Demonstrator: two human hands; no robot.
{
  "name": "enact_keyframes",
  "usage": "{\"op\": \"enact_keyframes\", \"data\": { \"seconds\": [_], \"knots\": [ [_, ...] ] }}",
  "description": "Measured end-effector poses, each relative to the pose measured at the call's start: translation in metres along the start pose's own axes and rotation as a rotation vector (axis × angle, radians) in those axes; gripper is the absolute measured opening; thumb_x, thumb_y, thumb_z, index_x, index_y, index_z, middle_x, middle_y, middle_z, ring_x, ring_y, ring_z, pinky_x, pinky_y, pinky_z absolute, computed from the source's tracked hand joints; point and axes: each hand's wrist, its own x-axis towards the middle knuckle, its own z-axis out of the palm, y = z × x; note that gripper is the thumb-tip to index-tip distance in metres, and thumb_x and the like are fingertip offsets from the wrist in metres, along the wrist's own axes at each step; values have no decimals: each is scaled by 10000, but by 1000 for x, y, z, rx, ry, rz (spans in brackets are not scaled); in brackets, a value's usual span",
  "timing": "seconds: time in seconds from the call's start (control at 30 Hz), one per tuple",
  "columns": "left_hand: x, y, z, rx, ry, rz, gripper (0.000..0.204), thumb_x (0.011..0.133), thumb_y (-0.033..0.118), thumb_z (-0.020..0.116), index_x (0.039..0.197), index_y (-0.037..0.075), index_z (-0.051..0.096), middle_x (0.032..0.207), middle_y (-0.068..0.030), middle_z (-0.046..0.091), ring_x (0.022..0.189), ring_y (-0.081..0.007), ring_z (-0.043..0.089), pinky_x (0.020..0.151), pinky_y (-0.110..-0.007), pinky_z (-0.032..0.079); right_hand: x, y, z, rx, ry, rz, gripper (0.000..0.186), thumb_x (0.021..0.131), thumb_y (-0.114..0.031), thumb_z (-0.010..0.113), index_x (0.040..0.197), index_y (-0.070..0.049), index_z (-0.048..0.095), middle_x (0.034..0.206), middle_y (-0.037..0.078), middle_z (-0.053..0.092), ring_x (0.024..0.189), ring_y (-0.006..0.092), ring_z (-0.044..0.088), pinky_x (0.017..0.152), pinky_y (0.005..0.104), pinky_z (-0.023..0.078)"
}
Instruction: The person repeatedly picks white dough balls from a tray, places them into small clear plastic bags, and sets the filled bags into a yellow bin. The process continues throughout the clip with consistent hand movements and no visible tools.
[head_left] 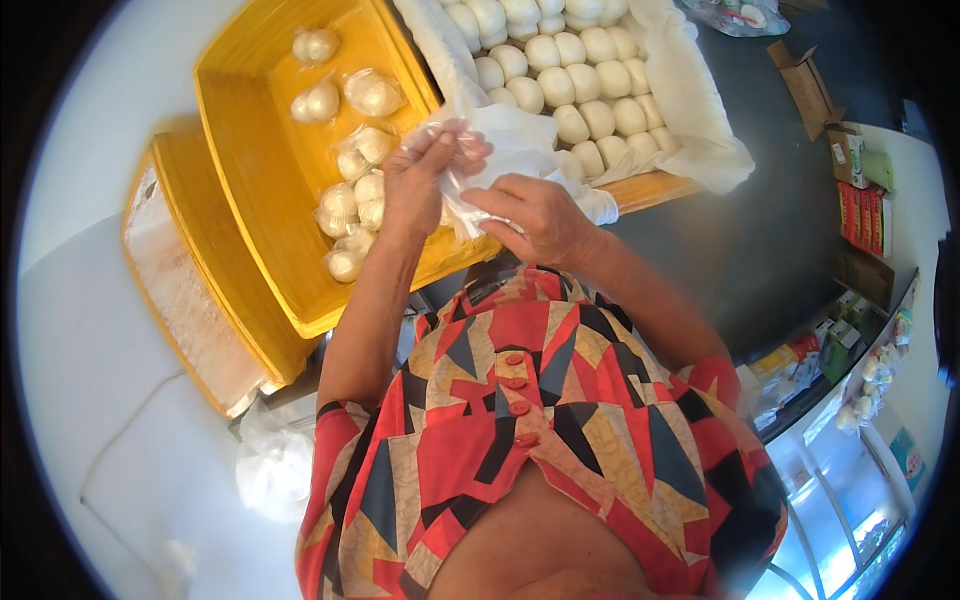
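Observation:
My left hand is over the right edge of a yellow plastic tub, its fingers curled around a thin clear plastic bag. Thumb and fingers of my right hand pinch the same bag from the other side. Whether anything is inside the bag, I cannot tell. Within the tub lie several clear bags of white buns, most of them clustered along the side by my left forearm. Beyond my hands, rows of round white buns rest in a tray lined with white cloth.
A second yellow tub stands left of the first. The dark tabletop extends to the right, with small cardboard boxes along its far right. A white plastic bag sits low at the left. Another clear bag is at the top right.

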Motion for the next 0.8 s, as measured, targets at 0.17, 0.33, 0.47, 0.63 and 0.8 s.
{"op": "enact_keyframes", "data": {
  "seconds": [0.17,0.33,0.47,0.63,0.8],
  "knots": [
    [-27,27,-26,-27,38,175,194,935,73,548,1060,-60,613,955,-187,665,853,-287,684,758,-373,581,-11,16,3,290,386,175,118,818,-30,665,929,4,644,844,70,632,692,132,580,638,242,474],
    [-60,57,-29,-20,70,280,176,927,75,568,1051,-27,640,968,-188,661,885,-293,673,778,-422,587,5,60,10,641,148,488,292,914,-245,613,1006,30,649,948,56,641,870,116,568,809,265,457],
    [-82,69,-30,-24,102,387,177,926,74,571,1049,-31,643,962,-172,652,918,-273,655,803,-462,590,21,49,31,1032,-52,478,402,917,-324,607,1091,37,639,1011,72,647,905,139,579,860,281,454],
    [-115,73,-53,0,178,467,193,932,73,554,1084,-24,622,1039,-115,666,968,-200,640,868,-329,519,49,-15,4,1320,-145,256,233,875,-126,654,1040,37,664,1016,94,678,937,136,621,873,275,481],
    [-124,66,-76,27,319,367,249,911,51,590,1149,-17,603,1043,-72,657,949,-151,619,862,-289,492,54,-29,-6,1057,-146,443,119,843,-67,676,907,28,706,837,77,700,807,93,639,742,221,508]
  ]
}}
